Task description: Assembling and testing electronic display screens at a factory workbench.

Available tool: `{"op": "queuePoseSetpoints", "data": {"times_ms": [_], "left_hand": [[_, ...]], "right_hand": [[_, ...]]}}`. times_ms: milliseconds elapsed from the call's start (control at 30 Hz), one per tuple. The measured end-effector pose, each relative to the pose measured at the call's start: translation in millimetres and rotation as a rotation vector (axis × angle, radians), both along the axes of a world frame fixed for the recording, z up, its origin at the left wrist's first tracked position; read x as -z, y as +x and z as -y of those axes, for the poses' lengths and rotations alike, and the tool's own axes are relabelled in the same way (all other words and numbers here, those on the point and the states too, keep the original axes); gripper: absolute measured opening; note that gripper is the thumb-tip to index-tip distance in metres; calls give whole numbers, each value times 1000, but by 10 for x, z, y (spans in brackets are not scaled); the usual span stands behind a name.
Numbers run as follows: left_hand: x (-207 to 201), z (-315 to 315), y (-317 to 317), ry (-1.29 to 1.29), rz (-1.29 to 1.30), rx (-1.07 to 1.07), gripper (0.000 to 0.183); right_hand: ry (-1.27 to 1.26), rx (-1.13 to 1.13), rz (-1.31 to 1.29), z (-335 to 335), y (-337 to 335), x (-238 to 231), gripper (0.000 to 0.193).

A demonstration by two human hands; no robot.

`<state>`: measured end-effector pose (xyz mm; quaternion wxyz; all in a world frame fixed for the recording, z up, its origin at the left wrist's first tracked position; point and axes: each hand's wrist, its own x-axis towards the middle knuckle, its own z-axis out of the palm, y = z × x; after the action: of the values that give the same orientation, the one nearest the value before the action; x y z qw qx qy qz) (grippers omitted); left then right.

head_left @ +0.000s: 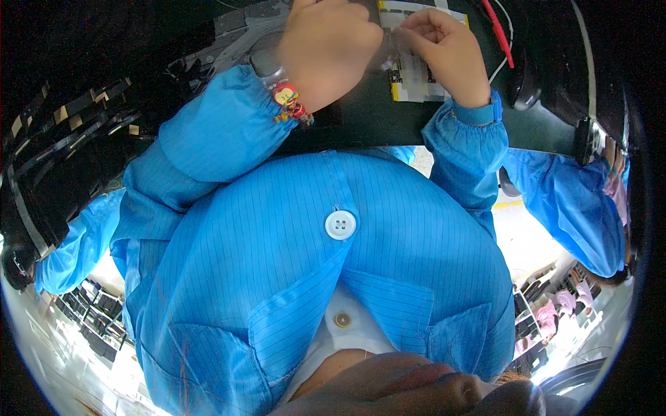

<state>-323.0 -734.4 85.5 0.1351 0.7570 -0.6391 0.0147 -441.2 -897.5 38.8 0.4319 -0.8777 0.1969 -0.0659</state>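
Observation:
Both my hands work close together at the top of the view, over a dark green table mat (374,125). My left hand (329,52) is closed with its fingers curled under; what it holds is hidden. My right hand (447,55) makes a pinch with thumb and forefinger, and something small and clear, too blurred to name, shows at the fingertips. Beneath the right hand lies a flat panel (415,83) with whitish strips, dark parts and yellow corners. Part of it is covered by that hand.
A red pen-like stick (499,35) and a thin white cable (512,28) lie right of my right hand. Beyond them is a rounded black object (526,93). Crumpled clear plastic (243,38) and black strips with tan pieces (69,118) are at left. Blue-sleeved people (569,208) sit on both sides.

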Motion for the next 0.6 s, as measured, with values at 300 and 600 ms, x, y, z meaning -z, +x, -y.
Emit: {"op": "queuePoseSetpoints", "data": {"times_ms": [300, 600], "left_hand": [[85, 15, 41, -58, -56, -9, 13], [26, 29, 13, -38, -76, -26, 12]], "right_hand": [[34, -39, 12, 39, 10, 8, 19], [35, -49, -7, 37, 2, 22, 20]]}}
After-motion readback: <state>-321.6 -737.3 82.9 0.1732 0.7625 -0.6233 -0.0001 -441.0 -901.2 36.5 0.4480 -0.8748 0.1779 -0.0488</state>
